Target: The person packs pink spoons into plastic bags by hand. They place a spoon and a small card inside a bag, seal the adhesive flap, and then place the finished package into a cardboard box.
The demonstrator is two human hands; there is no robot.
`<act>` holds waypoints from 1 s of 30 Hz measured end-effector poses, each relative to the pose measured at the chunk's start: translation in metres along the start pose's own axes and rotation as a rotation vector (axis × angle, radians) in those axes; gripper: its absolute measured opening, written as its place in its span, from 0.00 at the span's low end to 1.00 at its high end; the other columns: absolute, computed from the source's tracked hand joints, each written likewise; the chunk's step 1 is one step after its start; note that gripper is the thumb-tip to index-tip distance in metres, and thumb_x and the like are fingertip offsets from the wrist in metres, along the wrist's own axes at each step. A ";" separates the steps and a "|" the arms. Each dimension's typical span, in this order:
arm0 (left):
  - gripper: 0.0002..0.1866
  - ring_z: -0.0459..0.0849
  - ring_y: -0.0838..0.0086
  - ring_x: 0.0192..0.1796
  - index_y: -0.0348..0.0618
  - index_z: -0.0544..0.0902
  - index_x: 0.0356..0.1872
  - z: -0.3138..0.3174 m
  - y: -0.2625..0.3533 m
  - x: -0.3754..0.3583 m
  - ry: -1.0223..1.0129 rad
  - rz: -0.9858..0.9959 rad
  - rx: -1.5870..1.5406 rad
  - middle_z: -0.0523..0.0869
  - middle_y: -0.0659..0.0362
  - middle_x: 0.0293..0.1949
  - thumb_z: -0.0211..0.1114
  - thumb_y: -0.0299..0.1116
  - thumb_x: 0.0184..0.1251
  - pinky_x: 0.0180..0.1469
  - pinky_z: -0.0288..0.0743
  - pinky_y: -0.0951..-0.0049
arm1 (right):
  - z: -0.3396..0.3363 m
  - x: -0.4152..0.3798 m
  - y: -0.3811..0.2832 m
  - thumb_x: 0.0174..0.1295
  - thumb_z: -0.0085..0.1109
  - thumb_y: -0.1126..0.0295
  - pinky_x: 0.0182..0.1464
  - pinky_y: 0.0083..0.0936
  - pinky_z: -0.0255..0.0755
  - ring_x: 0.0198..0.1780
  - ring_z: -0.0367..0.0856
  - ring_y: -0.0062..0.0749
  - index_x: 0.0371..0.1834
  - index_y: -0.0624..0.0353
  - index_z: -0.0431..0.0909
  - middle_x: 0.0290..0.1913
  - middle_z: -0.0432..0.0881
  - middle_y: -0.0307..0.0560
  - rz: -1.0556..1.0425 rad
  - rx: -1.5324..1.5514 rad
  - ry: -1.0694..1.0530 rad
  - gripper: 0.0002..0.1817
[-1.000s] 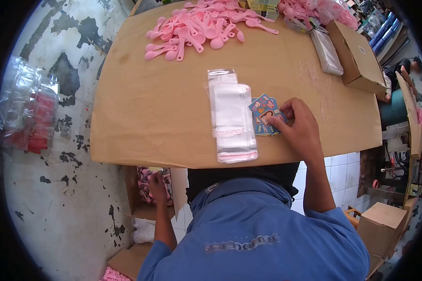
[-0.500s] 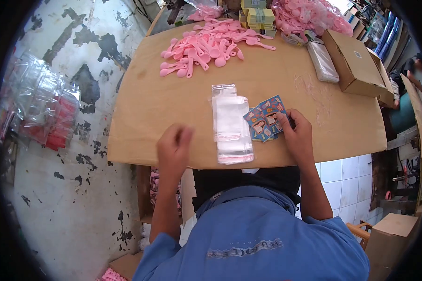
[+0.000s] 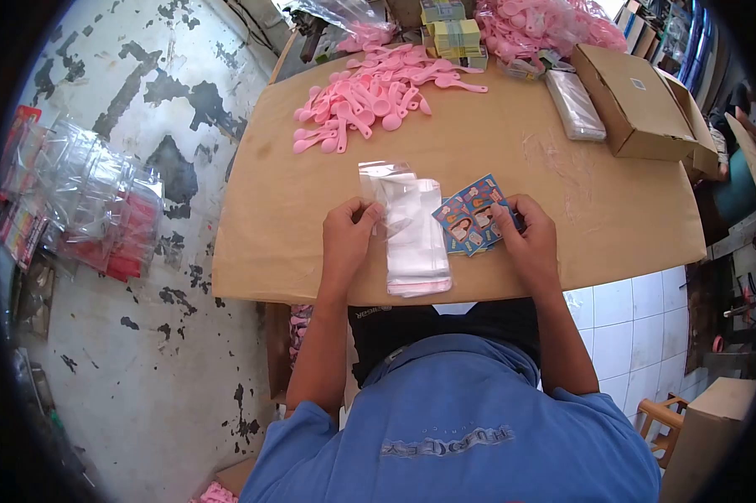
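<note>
My left hand (image 3: 349,239) pinches a clear plastic bag (image 3: 385,178) between thumb and fingers, at the left side of the pile. This bag lies askew over the stack of clear plastic bags (image 3: 418,256), whose pinkish sealing strips show at the near end. My right hand (image 3: 530,243) holds several blue printed cards (image 3: 470,220), fanned out just right of the stack, thumb on top. Their left corner reaches the stack's edge. The fingers under the cards are mostly hidden.
A heap of pink plastic spoons (image 3: 370,94) lies at the table's far side. Behind are bundled yellow cards (image 3: 455,38) and bagged pink spoons (image 3: 546,29). A wrapped pack of clear bags (image 3: 576,105) and a cardboard box (image 3: 638,101) stand far right on the brown table (image 3: 302,251).
My left hand has moved right and forward to the stack and taken hold of a bag, which is now shifted askew. My right hand stays with the cards. The view has shifted slightly.
</note>
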State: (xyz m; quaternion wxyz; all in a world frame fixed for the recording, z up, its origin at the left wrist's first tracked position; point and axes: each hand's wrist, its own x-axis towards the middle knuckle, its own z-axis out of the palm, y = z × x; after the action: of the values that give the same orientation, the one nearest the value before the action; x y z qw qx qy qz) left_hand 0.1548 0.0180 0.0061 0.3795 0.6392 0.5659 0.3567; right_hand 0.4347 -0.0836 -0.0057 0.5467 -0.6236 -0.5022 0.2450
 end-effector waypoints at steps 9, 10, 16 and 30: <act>0.15 0.78 0.84 0.34 0.29 0.90 0.48 -0.012 -0.016 -0.006 0.005 0.043 -0.218 0.87 0.65 0.31 0.70 0.36 0.77 0.38 0.73 0.79 | 0.003 0.001 -0.011 0.78 0.62 0.62 0.35 0.24 0.68 0.32 0.75 0.23 0.41 0.65 0.82 0.32 0.80 0.43 0.001 0.039 0.087 0.15; 0.15 0.78 0.84 0.34 0.29 0.90 0.47 -0.013 -0.015 -0.007 -0.009 0.042 -0.230 0.86 0.65 0.31 0.70 0.36 0.77 0.38 0.73 0.79 | 0.004 0.002 -0.015 0.79 0.61 0.63 0.36 0.24 0.68 0.33 0.75 0.23 0.41 0.65 0.82 0.32 0.80 0.43 0.014 0.018 0.095 0.14; 0.14 0.77 0.85 0.34 0.31 0.90 0.44 -0.012 -0.014 -0.008 0.005 0.023 -0.188 0.85 0.66 0.30 0.70 0.36 0.78 0.37 0.72 0.79 | 0.044 0.007 -0.052 0.78 0.60 0.65 0.42 0.31 0.70 0.39 0.80 0.33 0.46 0.62 0.81 0.37 0.82 0.49 -0.046 0.156 -0.243 0.11; 0.10 0.91 0.65 0.51 0.41 0.77 0.58 -0.033 -0.009 -0.016 0.185 -0.088 -1.060 0.91 0.51 0.48 0.62 0.30 0.82 0.57 0.86 0.67 | 0.079 0.006 -0.059 0.74 0.61 0.68 0.54 0.38 0.67 0.46 0.81 0.42 0.47 0.60 0.81 0.39 0.85 0.46 -0.477 -0.275 -0.389 0.07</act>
State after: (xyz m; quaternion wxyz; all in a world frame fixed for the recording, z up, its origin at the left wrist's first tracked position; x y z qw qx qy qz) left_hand 0.1196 0.0052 0.0123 0.6130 0.3018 0.3658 0.6319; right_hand 0.3483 -0.0496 0.0286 0.3932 -0.4979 -0.7574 0.1545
